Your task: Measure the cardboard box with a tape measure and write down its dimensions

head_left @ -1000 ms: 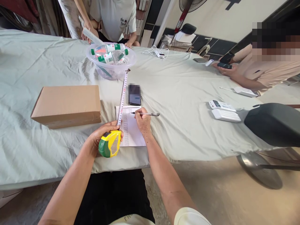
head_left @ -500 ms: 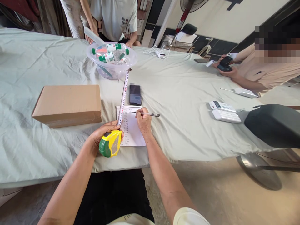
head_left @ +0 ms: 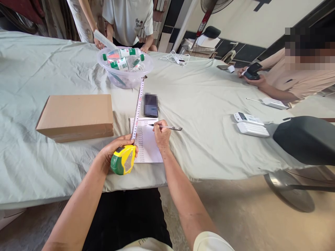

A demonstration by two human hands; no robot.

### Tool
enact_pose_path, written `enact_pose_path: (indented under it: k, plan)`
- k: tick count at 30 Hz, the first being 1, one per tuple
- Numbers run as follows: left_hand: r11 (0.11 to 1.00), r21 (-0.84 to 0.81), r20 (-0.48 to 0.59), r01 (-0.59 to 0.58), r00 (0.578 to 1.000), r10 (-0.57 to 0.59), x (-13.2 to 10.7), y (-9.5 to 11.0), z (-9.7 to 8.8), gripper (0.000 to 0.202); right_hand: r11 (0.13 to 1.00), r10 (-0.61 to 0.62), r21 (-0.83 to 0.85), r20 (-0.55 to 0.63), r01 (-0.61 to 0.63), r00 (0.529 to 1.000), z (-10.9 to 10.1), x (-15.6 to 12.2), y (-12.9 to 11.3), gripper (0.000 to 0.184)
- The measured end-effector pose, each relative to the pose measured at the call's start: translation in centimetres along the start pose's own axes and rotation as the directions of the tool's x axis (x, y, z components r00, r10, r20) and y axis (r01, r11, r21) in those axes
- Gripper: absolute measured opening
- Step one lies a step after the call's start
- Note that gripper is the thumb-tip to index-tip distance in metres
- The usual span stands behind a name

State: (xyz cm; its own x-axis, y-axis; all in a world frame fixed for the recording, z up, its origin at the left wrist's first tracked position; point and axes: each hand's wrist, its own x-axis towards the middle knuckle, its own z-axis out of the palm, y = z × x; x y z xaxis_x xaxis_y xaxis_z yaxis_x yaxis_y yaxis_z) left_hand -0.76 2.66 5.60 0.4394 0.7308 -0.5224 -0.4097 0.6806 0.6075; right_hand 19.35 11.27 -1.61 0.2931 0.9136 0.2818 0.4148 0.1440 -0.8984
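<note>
- The left hand (head_left: 111, 149)'s grip was closed round the tape (head_left: 122, 161), over the paper (head_left: 151, 150)'s near left edge; its drawn-out blade (head_left: 138, 104) ran far, ending just beside the tub (head_left: 147, 66).
- The right hand (head_left: 161, 134)'s grip pinched the pen (head_left: 175, 128), nib at the paper's far part.
- The tape's case looked stiff and moderately heavy, best held round its body; the blade seemed thin and springy, likely to bend if pushed sideways.
- The pen seemed light and smooth, best taken near its nib; the paper, soft and easily creased.
- Blade digits, including 1, 2, 3, were readable; the paper's handwritten columns and the green-white bottle labels (head_left: 121, 64) were too small.
</note>
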Motion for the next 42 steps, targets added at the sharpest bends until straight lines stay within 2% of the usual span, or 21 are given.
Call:
enact_pose_path:
  k: [18, 27, 33, 37, 42]
  plan:
    - [1.0, 0.013, 0.002, -0.017, 1.0, 0.017, 0.0, -0.1, 0.0, 0.034, 1.0, -0.023, -0.009, 0.029, 0.023, 0.999, 0.1, 0.0, 0.0, 0.013]
    - [1.0, 0.017, -0.009, -0.018, 1.0, 0.018, 0.1, -0.1, 0.0, 0.031, 1.0, -0.013, -0.013, 0.026, 0.013, 1.0, 0.1, 0.0, -0.1, 0.014]
    - [1.0, 0.014, -0.015, -0.007, 1.0, 0.007, -0.2, -0.1, 0.1, 0.019, 1.0, 0.002, 0.006, 0.035, -0.002, 0.999, -0.1, -0.1, -0.2, 0.012]
    - [1.0, 0.021, -0.014, 0.001, 1.0, 0.0, -0.2, -0.1, 0.0, 0.016, 0.98, 0.111, 0.172, -0.054, -0.101, 0.992, -0.2, 0.3, -0.1, 0.011]
    - [1.0, -0.019, 0.024, -0.017, 1.0, 0.018, 0.1, -0.2, -0.1, 0.017, 0.808, 0.355, 0.548, -0.163, -0.214, 0.921, -0.6, 1.6, 0.4, 0.016]
